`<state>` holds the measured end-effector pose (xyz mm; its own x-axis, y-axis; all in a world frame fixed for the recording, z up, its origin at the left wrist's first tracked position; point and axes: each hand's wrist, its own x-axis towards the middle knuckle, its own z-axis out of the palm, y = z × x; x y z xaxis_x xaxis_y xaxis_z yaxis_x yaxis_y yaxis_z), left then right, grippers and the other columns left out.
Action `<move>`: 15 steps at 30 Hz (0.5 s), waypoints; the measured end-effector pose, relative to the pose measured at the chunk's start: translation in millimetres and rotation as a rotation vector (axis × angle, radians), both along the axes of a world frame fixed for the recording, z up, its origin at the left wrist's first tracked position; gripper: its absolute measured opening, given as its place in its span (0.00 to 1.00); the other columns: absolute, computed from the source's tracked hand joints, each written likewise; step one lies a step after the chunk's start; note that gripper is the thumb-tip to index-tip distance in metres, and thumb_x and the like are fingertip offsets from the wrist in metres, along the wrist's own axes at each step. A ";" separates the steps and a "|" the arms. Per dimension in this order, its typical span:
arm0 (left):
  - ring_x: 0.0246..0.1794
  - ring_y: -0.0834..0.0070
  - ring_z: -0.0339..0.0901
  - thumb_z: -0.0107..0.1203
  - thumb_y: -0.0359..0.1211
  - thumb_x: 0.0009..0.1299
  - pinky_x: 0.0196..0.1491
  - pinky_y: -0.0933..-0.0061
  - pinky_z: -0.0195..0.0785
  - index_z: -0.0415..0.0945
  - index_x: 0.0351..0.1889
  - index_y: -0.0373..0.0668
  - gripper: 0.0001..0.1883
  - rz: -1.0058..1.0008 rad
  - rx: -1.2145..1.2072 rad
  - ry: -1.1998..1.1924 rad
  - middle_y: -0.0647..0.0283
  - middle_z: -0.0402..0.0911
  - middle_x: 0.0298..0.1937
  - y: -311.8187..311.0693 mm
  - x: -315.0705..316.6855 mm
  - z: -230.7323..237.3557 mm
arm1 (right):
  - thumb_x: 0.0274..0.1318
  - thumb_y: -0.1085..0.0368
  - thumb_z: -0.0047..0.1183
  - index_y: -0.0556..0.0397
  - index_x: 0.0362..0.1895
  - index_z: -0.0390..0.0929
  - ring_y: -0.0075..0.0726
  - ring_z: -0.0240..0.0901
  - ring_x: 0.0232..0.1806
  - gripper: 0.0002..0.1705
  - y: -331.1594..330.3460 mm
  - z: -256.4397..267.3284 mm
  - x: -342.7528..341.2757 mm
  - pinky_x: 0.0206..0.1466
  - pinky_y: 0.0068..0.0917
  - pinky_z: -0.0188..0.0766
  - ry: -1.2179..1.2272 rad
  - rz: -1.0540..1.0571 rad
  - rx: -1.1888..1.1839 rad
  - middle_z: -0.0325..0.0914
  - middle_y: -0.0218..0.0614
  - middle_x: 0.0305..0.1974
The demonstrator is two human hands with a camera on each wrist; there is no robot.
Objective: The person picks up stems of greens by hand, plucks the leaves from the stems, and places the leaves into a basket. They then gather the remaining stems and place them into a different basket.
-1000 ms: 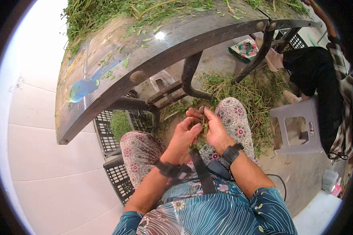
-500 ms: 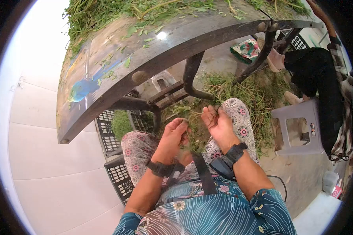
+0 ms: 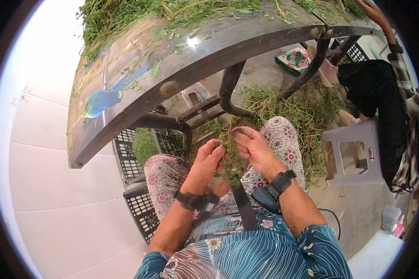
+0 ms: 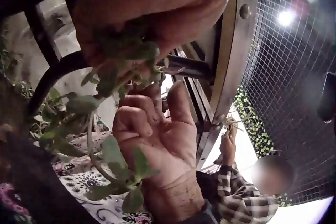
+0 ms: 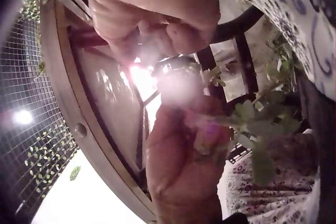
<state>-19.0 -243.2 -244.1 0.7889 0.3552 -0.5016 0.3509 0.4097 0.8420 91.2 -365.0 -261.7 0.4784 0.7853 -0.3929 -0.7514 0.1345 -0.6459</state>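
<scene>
Between the knees, the left hand (image 3: pixel 206 160) holds a small bunch of leafy green stems (image 3: pixel 233 176), and the leaves hang below its fingers. Close beside it, the right hand (image 3: pixel 257 149) pinches the upper part of a stem with thumb and curled fingers. Seen from the left wrist, the leaves (image 4: pixel 115 163) dangle below the left hand (image 4: pixel 157 8), and the right hand (image 4: pixel 160 140) is just beyond with bent fingers. In the right wrist view the left hand (image 5: pixel 184 155) grips the stems, partly washed out by glare.
A table (image 3: pixel 139 88) strewn with cut greens (image 3: pixel 121 23) stands ahead. More stems (image 3: pixel 307 125) lie heaped on the floor. Black crates (image 3: pixel 142 209) sit at the left, one holding greens (image 3: pixel 145 148). A grey stool (image 3: pixel 354 149) and another person's leg (image 3: pixel 370 86) are on the right.
The hands parted, the right one opening and moving to the right. Now the right hand is back beside the left, its fingers at the stems.
</scene>
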 end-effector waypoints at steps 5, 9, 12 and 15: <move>0.19 0.89 0.61 0.46 0.32 0.69 0.21 0.86 0.55 0.72 0.41 0.38 0.08 -0.134 0.236 0.075 0.74 0.71 0.25 0.1 -2.0 9.0 | 0.56 0.61 0.53 0.49 0.41 0.73 0.12 0.56 0.21 0.10 2.8 -0.3 -0.8 0.21 0.13 0.52 -0.105 -0.103 -0.087 0.67 0.18 0.26; 0.19 0.89 0.62 0.46 0.33 0.68 0.21 0.87 0.55 0.72 0.42 0.36 0.10 -0.146 0.300 0.040 0.74 0.71 0.25 1.5 -6.4 5.0 | 0.56 0.60 0.54 0.51 0.41 0.73 0.12 0.53 0.17 0.12 3.8 0.1 2.1 0.18 0.13 0.49 -0.135 -0.075 -0.115 0.63 0.17 0.23; 0.19 0.89 0.62 0.47 0.33 0.68 0.21 0.86 0.55 0.72 0.41 0.36 0.10 -0.168 0.410 0.022 0.73 0.72 0.25 0.9 -8.1 0.4 | 0.57 0.62 0.52 0.52 0.40 0.72 0.12 0.52 0.17 0.10 4.8 -4.0 0.6 0.18 0.13 0.49 -0.324 -0.020 -0.175 0.63 0.18 0.23; 0.20 0.89 0.62 0.47 0.33 0.68 0.21 0.85 0.55 0.72 0.40 0.36 0.10 -0.194 0.492 0.013 0.73 0.72 0.25 2.3 -10.5 -3.1 | 0.58 0.62 0.51 0.51 0.40 0.71 0.13 0.53 0.18 0.09 8.1 -11.1 0.7 0.18 0.13 0.49 -0.335 -0.051 -0.184 0.63 0.19 0.23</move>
<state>-29.5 -240.9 -247.2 0.8580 0.3995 -0.3228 0.3931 -0.1063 0.9133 91.9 -356.9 -272.9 0.6409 0.6880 -0.3404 -0.4902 0.0256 -0.8712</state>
